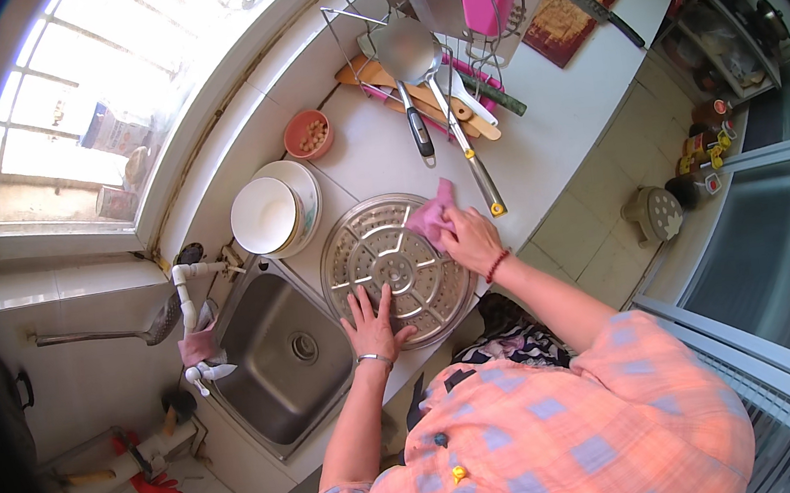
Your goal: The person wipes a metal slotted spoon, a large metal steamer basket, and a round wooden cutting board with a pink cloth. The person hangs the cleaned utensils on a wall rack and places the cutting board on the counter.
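Observation:
A round perforated metal steamer rack [392, 270] lies flat on the white tiled counter, right beside the sink. My right hand [472, 240] grips a pink cloth [433, 221] and presses it against the rack's far right rim. With fingers spread, my left hand [377, 324] rests on the near left part of the rack and holds nothing. Whatever lies beneath the rack is hidden.
Left of the rack is a steel sink [284, 359] with a white faucet [188, 304]. Stacked bowls [264, 215] and a small orange bowl [309, 134] stand behind. A ladle [467, 145] reaches out from the utensil rack. A knife [598, 12] overlaps a cutting board [566, 23].

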Demonstrator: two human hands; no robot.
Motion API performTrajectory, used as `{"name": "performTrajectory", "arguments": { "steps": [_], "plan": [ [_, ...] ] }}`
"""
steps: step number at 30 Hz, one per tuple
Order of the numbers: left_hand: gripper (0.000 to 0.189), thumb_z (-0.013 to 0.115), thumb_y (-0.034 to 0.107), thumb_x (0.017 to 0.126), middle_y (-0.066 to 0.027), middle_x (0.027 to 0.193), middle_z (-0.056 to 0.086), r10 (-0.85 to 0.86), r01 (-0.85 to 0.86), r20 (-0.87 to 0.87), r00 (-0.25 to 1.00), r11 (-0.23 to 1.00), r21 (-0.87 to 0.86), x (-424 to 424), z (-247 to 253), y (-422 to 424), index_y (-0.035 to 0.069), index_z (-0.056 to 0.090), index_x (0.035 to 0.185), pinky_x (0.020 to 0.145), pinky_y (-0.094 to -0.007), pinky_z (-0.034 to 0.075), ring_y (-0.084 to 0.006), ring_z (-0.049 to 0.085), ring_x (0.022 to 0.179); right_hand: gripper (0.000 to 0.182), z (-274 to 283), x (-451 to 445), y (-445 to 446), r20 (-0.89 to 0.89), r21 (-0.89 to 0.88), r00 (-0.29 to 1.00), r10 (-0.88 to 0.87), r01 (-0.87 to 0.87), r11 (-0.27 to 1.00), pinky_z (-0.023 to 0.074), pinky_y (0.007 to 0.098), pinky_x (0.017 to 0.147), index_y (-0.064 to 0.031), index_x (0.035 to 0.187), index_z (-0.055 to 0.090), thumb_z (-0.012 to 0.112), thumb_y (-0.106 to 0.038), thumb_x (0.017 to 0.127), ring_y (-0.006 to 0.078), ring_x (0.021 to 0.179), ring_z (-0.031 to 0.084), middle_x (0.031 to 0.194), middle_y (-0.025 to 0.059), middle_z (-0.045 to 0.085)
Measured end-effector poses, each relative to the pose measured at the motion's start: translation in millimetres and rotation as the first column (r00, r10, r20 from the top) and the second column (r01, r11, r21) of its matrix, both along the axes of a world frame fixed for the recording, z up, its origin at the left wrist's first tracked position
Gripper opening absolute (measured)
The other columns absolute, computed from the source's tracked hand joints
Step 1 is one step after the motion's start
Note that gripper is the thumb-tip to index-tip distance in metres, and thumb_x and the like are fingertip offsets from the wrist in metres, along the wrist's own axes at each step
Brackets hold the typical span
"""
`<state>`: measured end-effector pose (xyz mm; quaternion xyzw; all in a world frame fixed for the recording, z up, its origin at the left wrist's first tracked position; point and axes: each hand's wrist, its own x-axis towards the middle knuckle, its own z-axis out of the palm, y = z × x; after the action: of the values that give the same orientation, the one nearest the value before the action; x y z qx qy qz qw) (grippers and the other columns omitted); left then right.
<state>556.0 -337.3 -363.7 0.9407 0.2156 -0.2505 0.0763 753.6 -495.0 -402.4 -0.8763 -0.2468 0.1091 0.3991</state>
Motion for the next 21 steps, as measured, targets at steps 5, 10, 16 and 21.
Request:
{"name": "performTrajectory", "arguments": {
  "steps": [5,10,16,21],
  "plan": [
    [0.099,0.074,0.055,0.067,-0.0157,0.157,0.009,-0.027,0.027,-0.018,0.999,1.000,-0.013,1.7,1.3,1.0,0.034,0.021,0.149,0.107,-0.0633,0.021,-0.0386,0.009,0.144,0.020,-6.6,7.0,13.0,0.069,0.066,0.997,-0.027,0.023,0.998,0.0480,0.0448,0.076,-0.0030,0.097,0.056,0.056,-0.017,0.082,0.0352,0.087,0.058,0.089,0.0168,0.064],
    [0.100,0.074,0.055,0.067,-0.0152,0.157,0.008,-0.029,0.029,-0.026,0.999,0.999,-0.018,-0.2,-0.6,3.5,0.034,0.021,0.149,0.108,-0.0638,0.020,-0.0383,0.009,0.144,0.021,-2.2,26.9,83.1,-0.008,0.127,0.997,0.074,-0.072,0.989,0.0483,0.0447,0.082,-0.0078,0.098,0.060,0.055,-0.018,0.081,0.0357,0.088,0.058,0.092,0.0150,0.065],
    [0.100,0.071,0.060,0.067,-0.0142,0.157,0.010,-0.042,0.042,-0.046,0.998,0.999,0.017,-0.2,-3.1,4.1,0.036,0.019,0.149,0.107,-0.0637,0.020,-0.0367,0.011,0.144,0.025,0.8,-6.0,161.1,0.049,0.097,0.905,0.422,-0.424,0.900,0.0487,0.0437,0.083,-0.0099,0.096,0.062,0.065,-0.019,0.073,0.0328,0.092,0.057,0.095,0.0109,0.064],
    [0.099,0.071,0.060,0.067,-0.0137,0.157,0.010,-0.023,0.024,-0.069,0.997,1.000,0.015,-1.4,-6.2,5.8,0.036,0.021,0.149,0.108,-0.0641,0.018,-0.0356,0.011,0.144,0.030,-15.1,-48.6,151.6,0.237,0.106,0.662,0.711,-0.745,0.659,0.0485,0.0404,0.079,-0.0108,0.095,0.061,0.069,-0.015,0.066,0.0297,0.091,0.055,0.096,0.0062,0.060]
  ]
}}
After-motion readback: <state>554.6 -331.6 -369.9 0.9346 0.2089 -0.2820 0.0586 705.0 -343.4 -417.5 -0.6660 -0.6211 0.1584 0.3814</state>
